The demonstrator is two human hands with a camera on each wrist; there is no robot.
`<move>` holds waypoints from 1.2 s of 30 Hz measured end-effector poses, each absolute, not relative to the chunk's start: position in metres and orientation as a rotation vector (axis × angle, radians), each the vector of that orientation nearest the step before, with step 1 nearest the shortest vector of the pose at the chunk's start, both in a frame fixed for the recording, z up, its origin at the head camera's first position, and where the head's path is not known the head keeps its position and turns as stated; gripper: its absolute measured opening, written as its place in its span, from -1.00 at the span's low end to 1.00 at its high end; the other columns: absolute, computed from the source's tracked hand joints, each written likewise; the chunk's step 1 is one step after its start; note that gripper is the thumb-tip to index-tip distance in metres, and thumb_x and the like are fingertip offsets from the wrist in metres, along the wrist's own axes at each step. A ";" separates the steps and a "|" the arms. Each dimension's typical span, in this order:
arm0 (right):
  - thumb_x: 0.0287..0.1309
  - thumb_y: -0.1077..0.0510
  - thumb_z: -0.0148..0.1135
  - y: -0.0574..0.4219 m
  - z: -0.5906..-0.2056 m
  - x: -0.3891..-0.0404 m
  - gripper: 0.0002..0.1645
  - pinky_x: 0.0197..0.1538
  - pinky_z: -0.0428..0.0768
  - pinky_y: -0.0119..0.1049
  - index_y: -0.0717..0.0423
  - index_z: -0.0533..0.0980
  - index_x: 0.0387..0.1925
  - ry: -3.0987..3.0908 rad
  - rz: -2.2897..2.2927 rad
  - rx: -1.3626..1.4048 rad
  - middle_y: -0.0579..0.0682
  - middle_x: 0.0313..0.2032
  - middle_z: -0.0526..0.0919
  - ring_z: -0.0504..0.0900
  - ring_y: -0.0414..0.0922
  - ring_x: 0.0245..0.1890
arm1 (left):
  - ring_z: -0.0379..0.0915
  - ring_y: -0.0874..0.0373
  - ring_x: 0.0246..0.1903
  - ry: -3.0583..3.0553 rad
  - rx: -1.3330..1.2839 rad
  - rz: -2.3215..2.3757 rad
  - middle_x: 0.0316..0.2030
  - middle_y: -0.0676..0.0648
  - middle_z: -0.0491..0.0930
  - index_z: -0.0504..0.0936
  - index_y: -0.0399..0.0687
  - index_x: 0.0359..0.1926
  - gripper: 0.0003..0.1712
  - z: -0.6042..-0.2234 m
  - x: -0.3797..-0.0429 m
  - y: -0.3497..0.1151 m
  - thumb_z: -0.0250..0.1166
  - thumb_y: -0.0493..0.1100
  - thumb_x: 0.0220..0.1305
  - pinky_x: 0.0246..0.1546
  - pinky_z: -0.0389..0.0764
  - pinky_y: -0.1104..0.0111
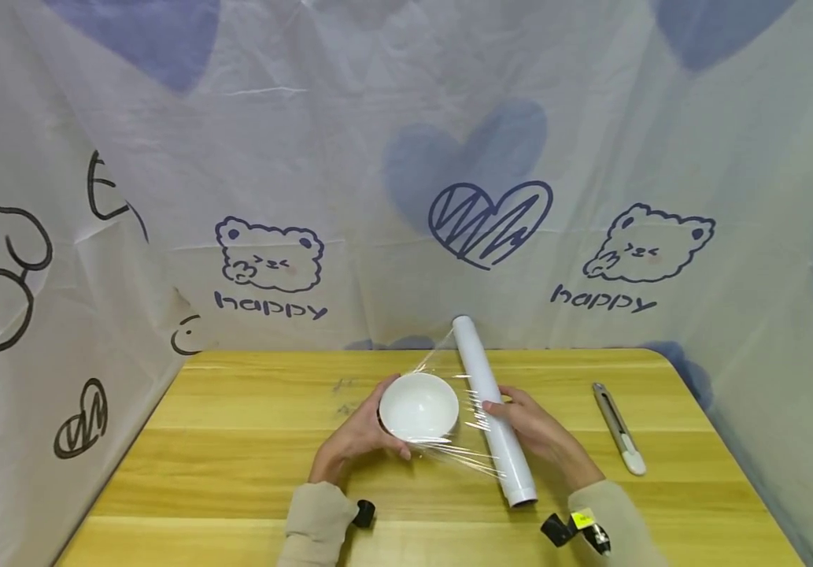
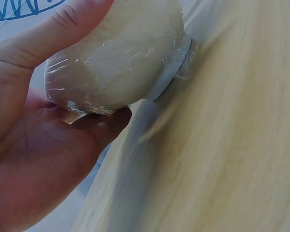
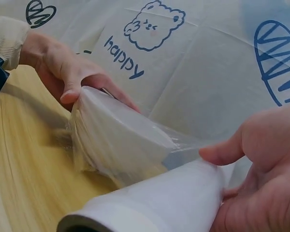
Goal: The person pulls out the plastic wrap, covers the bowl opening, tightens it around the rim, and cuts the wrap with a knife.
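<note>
A white bowl (image 1: 419,406) is held by my left hand (image 1: 367,429), whose thumb and fingers curve round its side. Clear plastic wrap covers the bowl and clings to its wall in the left wrist view, where the left hand (image 2: 53,130) grips it. From the bowl a sheet of plastic wrap (image 1: 473,409) stretches across to a long white roll (image 1: 494,417). Around the middle of that roll my right hand (image 1: 537,429) is curled, its thumb on top. The right wrist view shows the roll's hollow end (image 3: 82,223) and the taut film between both hands.
A grey and white utility knife (image 1: 618,429) lies on the wooden table (image 1: 236,472), to the right of my right hand. A printed cloth (image 1: 378,197) hangs behind the table and along its sides. Dark wrist cameras (image 1: 365,513) sit at both sleeves.
</note>
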State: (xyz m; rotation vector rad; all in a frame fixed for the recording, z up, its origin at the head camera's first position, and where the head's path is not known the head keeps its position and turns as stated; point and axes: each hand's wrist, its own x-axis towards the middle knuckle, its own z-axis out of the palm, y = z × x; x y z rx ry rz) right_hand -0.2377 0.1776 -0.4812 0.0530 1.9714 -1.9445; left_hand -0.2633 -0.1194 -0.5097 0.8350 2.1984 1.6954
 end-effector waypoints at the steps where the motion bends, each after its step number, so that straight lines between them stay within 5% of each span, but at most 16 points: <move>1: 0.30 0.22 0.04 0.179 -0.481 -0.238 -0.25 -0.09 0.51 -0.13 0.45 -0.04 0.35 1.956 -1.950 0.058 0.40 0.05 0.35 0.46 0.11 -0.07 | 0.19 -0.21 0.22 2.198 0.834 1.689 0.32 -0.37 0.11 -0.09 -0.21 0.43 0.38 -0.510 -0.263 -0.119 0.61 -0.41 -0.37 0.24 0.21 0.01; 13: 0.27 0.25 -0.17 0.189 -0.480 -0.242 -0.35 -0.02 0.45 -0.15 0.50 -0.02 0.31 1.791 -1.964 -0.014 0.28 -0.01 0.29 0.38 0.02 -0.10 | 0.23 -0.14 0.21 2.236 0.831 1.711 0.32 -0.19 0.18 -0.06 -0.05 0.45 0.42 -0.537 -0.274 -0.118 0.65 -0.30 -0.41 0.25 0.19 -0.03; 23: 0.23 0.27 0.06 0.200 -0.478 -0.243 -0.17 -0.04 0.51 -0.09 0.38 -0.13 0.37 1.849 -1.964 0.066 0.39 0.13 0.20 0.39 0.10 -0.03 | 0.22 -0.08 0.23 2.233 0.841 1.700 0.33 -0.10 0.18 -0.02 0.10 0.44 0.40 -0.535 -0.275 -0.118 0.67 -0.24 -0.42 0.26 0.19 -0.01; 30: 0.23 0.28 0.02 0.203 -0.479 -0.244 -0.17 -0.01 0.48 -0.10 0.38 -0.14 0.39 1.733 -2.002 0.053 0.38 0.19 0.16 0.35 0.10 0.00 | 0.18 -0.18 0.23 2.179 0.840 1.691 0.34 -0.29 0.12 -0.07 -0.10 0.45 0.38 -0.509 -0.264 -0.117 0.62 -0.37 -0.36 0.25 0.16 -0.01; 36: 0.23 0.27 -0.11 0.205 -0.481 -0.245 -0.35 -0.05 0.49 -0.12 0.43 -0.02 0.28 1.624 -2.035 0.038 0.23 -0.03 0.24 0.36 0.01 -0.11 | 0.18 -0.18 0.23 2.165 0.836 1.683 0.34 -0.30 0.10 -0.09 -0.11 0.45 0.38 -0.508 -0.263 -0.119 0.61 -0.37 -0.33 0.24 0.17 -0.01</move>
